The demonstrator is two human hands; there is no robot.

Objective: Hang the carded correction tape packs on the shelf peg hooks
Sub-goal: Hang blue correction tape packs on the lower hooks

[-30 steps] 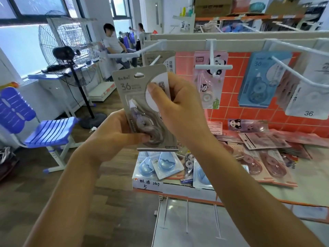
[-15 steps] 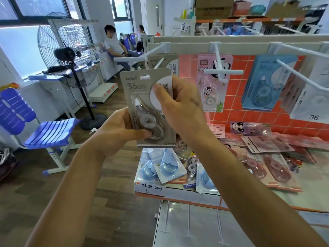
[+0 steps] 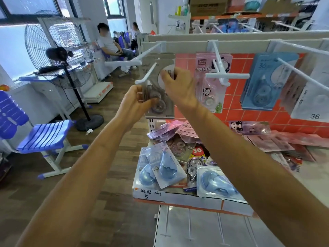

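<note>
Two hands grip one grey pack (image 3: 168,112): left hand (image 3: 135,102) at its 8 o'clock, right hand (image 3: 179,88) at 2 | pack sits behind peg (image 3: 148,75), threading unclear | risk: we release unthreaded, pack drops onto pile (image 3: 178,148) at 6 o'clock.

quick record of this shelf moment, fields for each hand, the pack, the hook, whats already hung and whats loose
left hand: grips lower left of grey carded correction tape pack
right hand: pinches the pack's upper right edge
hook: white peg hook crosses in front of the card; threading unclear
already hung: pink panda-print carded pack, blue carded pack, on neighbouring hooks
loose stock: blue blister packs in white cardboard tray below
</note>
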